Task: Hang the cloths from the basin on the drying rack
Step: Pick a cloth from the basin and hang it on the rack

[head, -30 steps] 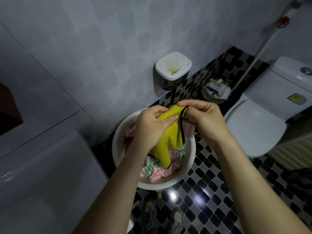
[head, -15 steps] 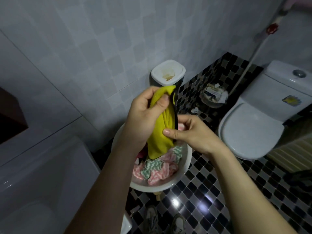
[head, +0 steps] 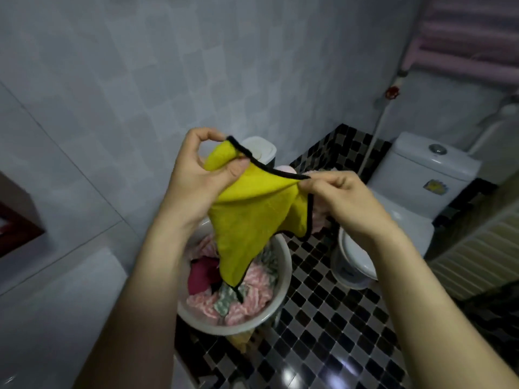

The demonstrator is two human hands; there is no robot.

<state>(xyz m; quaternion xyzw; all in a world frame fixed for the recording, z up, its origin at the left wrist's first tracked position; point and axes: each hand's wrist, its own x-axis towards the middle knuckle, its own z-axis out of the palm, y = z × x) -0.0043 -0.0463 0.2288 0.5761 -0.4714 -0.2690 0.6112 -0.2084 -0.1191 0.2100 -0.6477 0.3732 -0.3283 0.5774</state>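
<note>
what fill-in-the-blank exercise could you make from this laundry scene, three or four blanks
1. The left hand and right hand hold up a ___ cloth.
2. Its edge is trimmed in ___.
3. Below it, pink striped cloths lie in the white ___.
4. On the right stands a white ___ with its lid down.

Missing words: yellow; black; basin; toilet.

Left hand (head: 193, 175) and right hand (head: 345, 200) pinch a yellow cloth (head: 252, 220) above the basin (head: 280, 293).
</note>
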